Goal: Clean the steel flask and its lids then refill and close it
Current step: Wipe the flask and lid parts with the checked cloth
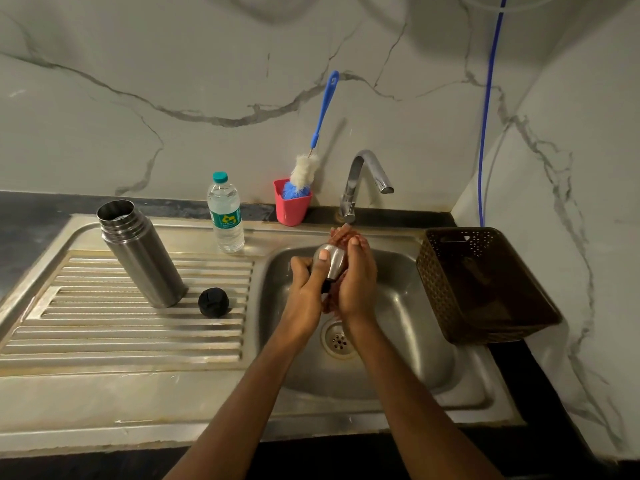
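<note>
Over the sink basin both hands close round a steel cup lid, under the tap. My left hand grips it from the left with the thumb across its steel side. My right hand wraps it from the right, fingers blurred. The open steel flask stands upright on the ribbed drainboard. A black inner lid lies just to the right of the flask's base.
A plastic water bottle with a teal cap stands behind the drainboard. A red cup holds a blue-handled bottle brush against the wall. A brown perforated basket sits right of the basin. The drain lies below my wrists.
</note>
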